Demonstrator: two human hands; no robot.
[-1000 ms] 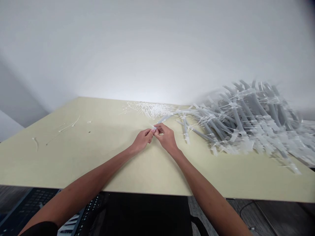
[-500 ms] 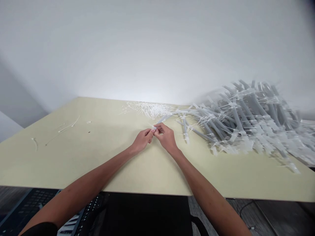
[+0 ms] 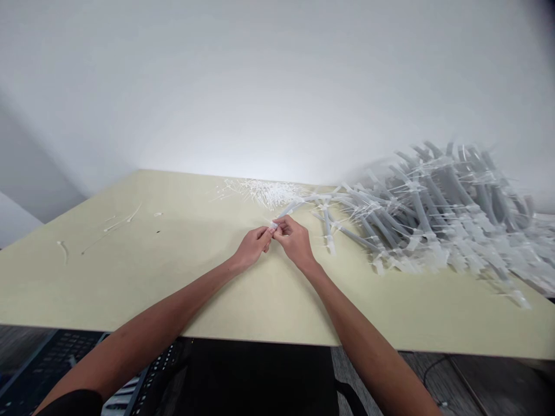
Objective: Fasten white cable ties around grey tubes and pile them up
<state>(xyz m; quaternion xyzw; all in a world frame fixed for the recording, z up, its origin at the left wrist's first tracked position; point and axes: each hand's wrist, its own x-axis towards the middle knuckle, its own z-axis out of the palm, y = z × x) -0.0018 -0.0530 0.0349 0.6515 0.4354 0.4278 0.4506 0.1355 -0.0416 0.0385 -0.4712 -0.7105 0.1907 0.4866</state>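
My left hand (image 3: 252, 245) and my right hand (image 3: 294, 237) meet above the middle of the table, fingertips pinched together. Between them is the near end of a grey tube (image 3: 288, 209), where a whitish piece shows; its exact form is mostly hidden by my fingers. From there the tube runs back and to the right, joining other grey tubes with white fittings and cable ties. Just behind my hands lies a loose pile of white cable ties (image 3: 271, 193).
A large heap of grey tubes (image 3: 427, 202) with whitish ends and ties covers the right side of the table (image 3: 208, 300). Several loose ties (image 3: 117, 226) and a small dark bit (image 3: 158, 231) lie at left. A blue crate (image 3: 39, 370) is below the front edge.
Both hands stay pinched at the tube's end, with only a slight shift of the fingers. The view has moved a little; nothing else visibly differs.
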